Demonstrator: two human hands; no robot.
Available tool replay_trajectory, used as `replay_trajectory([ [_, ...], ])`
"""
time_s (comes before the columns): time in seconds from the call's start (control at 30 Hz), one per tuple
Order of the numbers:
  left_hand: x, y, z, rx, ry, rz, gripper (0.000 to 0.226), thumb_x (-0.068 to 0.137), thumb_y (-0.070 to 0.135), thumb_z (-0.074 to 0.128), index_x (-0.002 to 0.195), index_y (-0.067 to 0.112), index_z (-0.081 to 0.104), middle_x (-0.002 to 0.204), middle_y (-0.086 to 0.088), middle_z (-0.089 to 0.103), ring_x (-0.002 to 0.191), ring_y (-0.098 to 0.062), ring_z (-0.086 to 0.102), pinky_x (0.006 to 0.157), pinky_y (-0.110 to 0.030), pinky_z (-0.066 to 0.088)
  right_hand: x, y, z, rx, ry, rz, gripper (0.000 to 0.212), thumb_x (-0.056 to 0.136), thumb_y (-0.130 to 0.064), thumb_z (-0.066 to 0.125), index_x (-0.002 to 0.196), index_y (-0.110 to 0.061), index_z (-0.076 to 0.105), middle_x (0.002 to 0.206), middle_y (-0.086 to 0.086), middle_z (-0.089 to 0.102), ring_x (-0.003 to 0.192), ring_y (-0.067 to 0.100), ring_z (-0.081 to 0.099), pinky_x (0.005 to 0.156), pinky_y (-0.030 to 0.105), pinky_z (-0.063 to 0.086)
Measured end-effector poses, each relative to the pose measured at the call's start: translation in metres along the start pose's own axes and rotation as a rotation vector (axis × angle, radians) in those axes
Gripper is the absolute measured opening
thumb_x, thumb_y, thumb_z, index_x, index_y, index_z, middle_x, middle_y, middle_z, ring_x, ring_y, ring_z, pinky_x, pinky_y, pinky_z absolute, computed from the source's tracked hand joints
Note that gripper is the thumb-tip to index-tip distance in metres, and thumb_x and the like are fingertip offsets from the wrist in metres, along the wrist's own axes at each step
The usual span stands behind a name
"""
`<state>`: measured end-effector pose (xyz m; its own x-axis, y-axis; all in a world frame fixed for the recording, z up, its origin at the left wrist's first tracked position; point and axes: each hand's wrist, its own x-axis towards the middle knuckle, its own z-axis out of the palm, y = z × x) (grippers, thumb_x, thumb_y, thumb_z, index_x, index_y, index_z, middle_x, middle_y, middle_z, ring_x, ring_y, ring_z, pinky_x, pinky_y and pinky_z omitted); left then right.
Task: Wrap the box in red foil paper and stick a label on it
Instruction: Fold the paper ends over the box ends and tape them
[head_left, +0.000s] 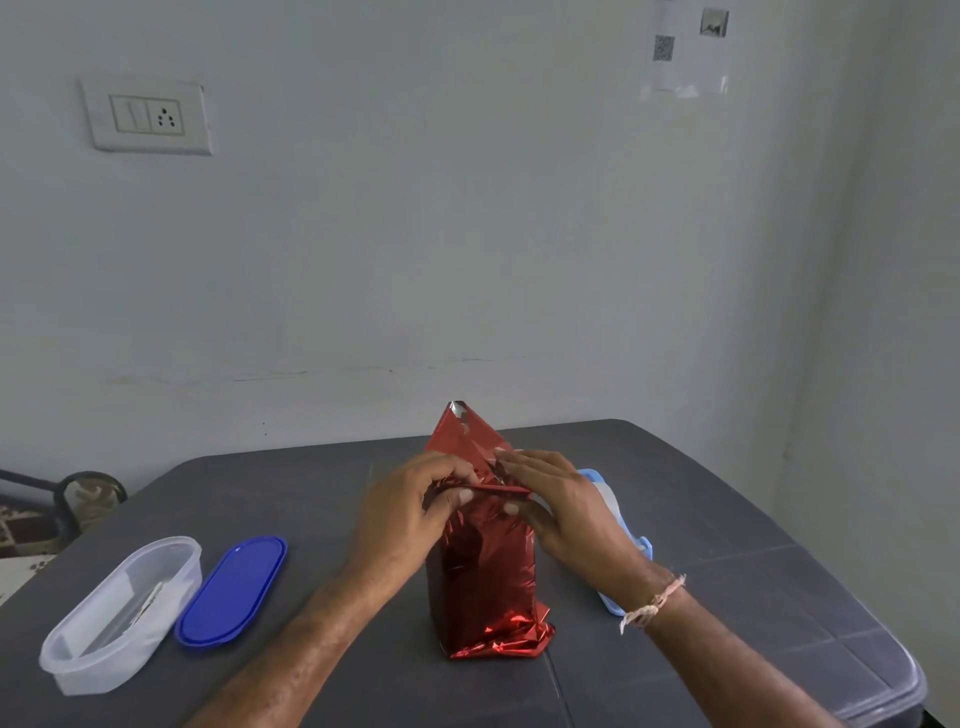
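Note:
A tall box covered in shiny red foil paper (485, 577) stands upright in the middle of the dark table (291, 499). Its lower end is crumpled and folded at the table. At the top, a pointed foil flap (460, 431) sticks up behind my fingers. My left hand (410, 514) grips the top left of the foil, thumb pressing the front fold. My right hand (561, 509) holds the top right, fingers on the flap's base and thumb on the front. The box itself is hidden under the foil. No label is visible.
A clear oval plastic container (119, 613) with something pale inside lies at the left, its blue lid (234, 590) beside it. A light blue and white object (613, 519) sits behind my right wrist, partly hidden. The table's edge runs at the lower right; a wall stands close behind.

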<state>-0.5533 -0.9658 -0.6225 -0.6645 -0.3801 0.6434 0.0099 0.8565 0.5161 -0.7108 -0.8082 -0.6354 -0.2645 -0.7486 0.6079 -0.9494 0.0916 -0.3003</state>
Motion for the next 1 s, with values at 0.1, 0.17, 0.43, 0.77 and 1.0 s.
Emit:
replay_trajectory([
  [0.1, 0.004, 0.002, -0.005, -0.128, -0.047, -0.073, 0.01, 0.087, 0.045, 0.072, 0.091, 0.035, 0.074, 0.1, 0.026, 0.073, 0.102, 0.005, 0.066, 0.089, -0.014, 0.049, -0.001, -0.002, 0.0, -0.019, -0.012, 0.002, 0.049, 0.097, -0.027, 0.068, 0.145, -0.022, 0.059, 0.147, -0.012, 0.057, 0.137, 0.01, 0.047, 0.106, 0.009, 0.029],
  [0.17, 0.006, 0.003, -0.008, -0.211, -0.058, -0.114, 0.023, 0.092, 0.052, 0.062, 0.092, 0.033, 0.072, 0.099, 0.02, 0.075, 0.101, -0.002, 0.069, 0.092, -0.026, 0.054, -0.001, -0.004, 0.001, -0.016, -0.008, 0.011, 0.052, 0.096, -0.028, 0.07, 0.147, -0.025, 0.057, 0.147, -0.014, 0.057, 0.136, 0.008, 0.046, 0.104, 0.006, 0.026],
  [0.43, 0.022, 0.003, -0.007, -0.329, 0.016, -0.295, 0.025, 0.087, 0.0, 0.074, 0.096, 0.021, 0.066, 0.097, 0.006, 0.073, 0.089, -0.006, 0.072, 0.088, -0.04, 0.06, -0.004, -0.011, -0.001, 0.012, 0.004, 0.033, 0.067, 0.094, -0.042, 0.07, 0.154, -0.026, 0.044, 0.153, -0.012, 0.05, 0.138, 0.008, 0.045, 0.111, 0.026, 0.041],
  [0.77, 0.033, -0.002, -0.016, -0.043, -0.039, -0.264, 0.015, 0.075, 0.032, 0.088, 0.087, 0.033, 0.08, 0.104, 0.018, 0.062, 0.103, 0.003, 0.054, 0.083, -0.015, 0.038, -0.004, -0.012, 0.001, -0.012, 0.028, 0.02, 0.049, 0.089, -0.031, 0.078, 0.136, -0.02, 0.066, 0.16, -0.011, 0.041, 0.134, 0.009, 0.054, 0.102, 0.004, 0.034],
  [1.0, 0.031, 0.004, -0.013, -0.077, -0.091, -0.266, 0.021, 0.081, 0.034, 0.084, 0.1, 0.026, 0.079, 0.1, 0.023, 0.061, 0.097, 0.008, 0.057, 0.076, -0.011, 0.04, -0.007, -0.01, 0.003, -0.063, 0.021, 0.003, 0.055, 0.094, -0.035, 0.072, 0.144, -0.02, 0.059, 0.148, -0.009, 0.056, 0.133, 0.014, 0.054, 0.107, 0.023, 0.042],
])
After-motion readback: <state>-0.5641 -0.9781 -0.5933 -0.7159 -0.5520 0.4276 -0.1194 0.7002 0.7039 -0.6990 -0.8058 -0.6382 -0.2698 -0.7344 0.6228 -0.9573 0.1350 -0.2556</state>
